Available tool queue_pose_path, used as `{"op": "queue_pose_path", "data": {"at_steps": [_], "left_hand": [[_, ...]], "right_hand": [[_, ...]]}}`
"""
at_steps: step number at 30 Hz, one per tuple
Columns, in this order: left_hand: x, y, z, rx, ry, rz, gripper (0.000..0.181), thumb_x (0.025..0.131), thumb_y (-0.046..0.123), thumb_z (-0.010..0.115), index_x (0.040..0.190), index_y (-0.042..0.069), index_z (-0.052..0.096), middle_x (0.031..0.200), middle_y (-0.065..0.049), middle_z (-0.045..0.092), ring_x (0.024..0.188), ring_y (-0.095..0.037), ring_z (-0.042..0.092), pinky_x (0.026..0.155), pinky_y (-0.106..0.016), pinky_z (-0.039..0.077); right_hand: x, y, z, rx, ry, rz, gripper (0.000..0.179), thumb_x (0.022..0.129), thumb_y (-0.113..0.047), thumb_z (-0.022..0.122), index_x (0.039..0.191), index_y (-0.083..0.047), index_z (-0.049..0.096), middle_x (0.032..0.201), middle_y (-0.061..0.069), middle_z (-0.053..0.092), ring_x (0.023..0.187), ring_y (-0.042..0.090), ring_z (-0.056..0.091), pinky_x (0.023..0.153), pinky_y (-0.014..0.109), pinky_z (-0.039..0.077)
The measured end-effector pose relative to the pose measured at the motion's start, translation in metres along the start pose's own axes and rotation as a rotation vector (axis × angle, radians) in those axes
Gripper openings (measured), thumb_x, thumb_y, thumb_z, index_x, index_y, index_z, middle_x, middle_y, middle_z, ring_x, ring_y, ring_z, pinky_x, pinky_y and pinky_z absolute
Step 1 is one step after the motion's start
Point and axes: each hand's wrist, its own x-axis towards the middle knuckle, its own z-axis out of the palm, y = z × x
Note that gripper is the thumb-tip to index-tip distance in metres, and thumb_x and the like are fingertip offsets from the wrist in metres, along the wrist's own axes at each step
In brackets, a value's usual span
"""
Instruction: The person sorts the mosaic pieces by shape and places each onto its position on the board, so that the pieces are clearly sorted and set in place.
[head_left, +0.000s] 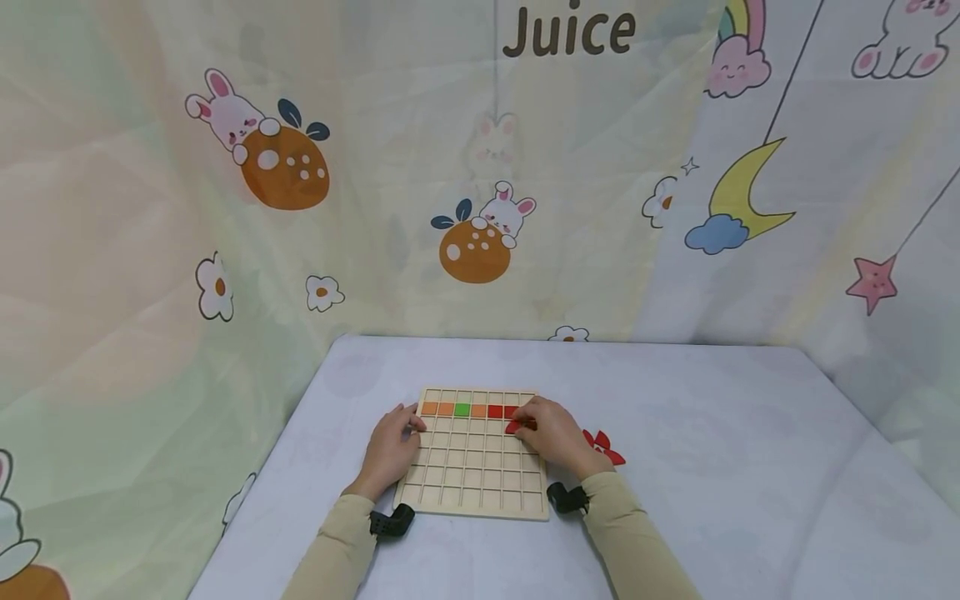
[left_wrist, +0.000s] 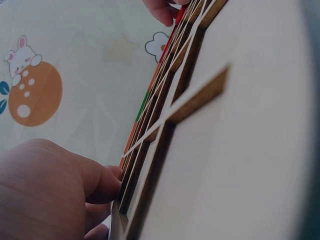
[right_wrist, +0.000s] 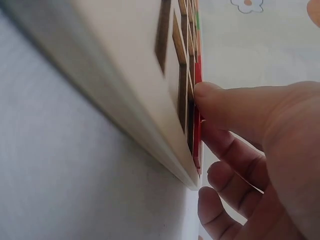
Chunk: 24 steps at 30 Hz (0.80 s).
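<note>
A light wooden grid board (head_left: 472, 514) lies flat before me. One of its upper rows holds orange, green and red square tiles, among them a green tile (head_left: 462, 410). My left hand (head_left: 392, 442) grips the board's left edge; its fingertips (left_wrist: 107, 185) show at the rim in the left wrist view. Over the right end of the tile row, my right hand (head_left: 553, 433) pinches a red tile (head_left: 513, 427) between thumb and fingers. From the right wrist view, the thumb (right_wrist: 212, 97) presses against red tiles at the board's edge, and the other fingers are curled beside it.
Several loose red tiles (head_left: 615, 457) lie on the white tabletop (head_left: 720, 500), right of the board and partly behind my right hand. A printed cloth (head_left: 390, 167) with rabbits and oranges hangs behind the table. Black wrist cameras (head_left: 392, 522) sit on both wrists.
</note>
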Motion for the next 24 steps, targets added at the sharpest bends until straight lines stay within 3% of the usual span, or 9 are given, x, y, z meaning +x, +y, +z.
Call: {"op": "queue_pose_path", "data": {"at_steps": [10,24], "left_hand": [[0.000,0.000,0.000,0.000,-0.008,0.003,0.015,0.087,0.002,0.057,0.086,0.016,0.062,0.145,-0.013,0.050,0.143,-0.036,0.030,0.118,-0.058,0.021],[-0.001,0.000,0.000,0.010,-0.009,0.002,0.014,0.087,0.003,0.057,0.087,0.016,0.062,0.146,-0.013,0.049,0.143,-0.036,0.030,0.118,-0.059,0.020]], "right_hand": [[-0.002,-0.002,-0.002,0.016,0.015,-0.005,0.022,0.084,-0.014,0.076,0.106,-0.014,0.074,0.099,-0.005,0.063,0.088,0.012,0.057,0.081,0.032,0.054],[-0.002,0.013,-0.018,0.045,0.042,0.099,0.019,0.085,-0.020,0.075,0.104,-0.017,0.075,0.095,-0.006,0.065,0.085,0.016,0.056,0.076,0.034,0.053]]}}
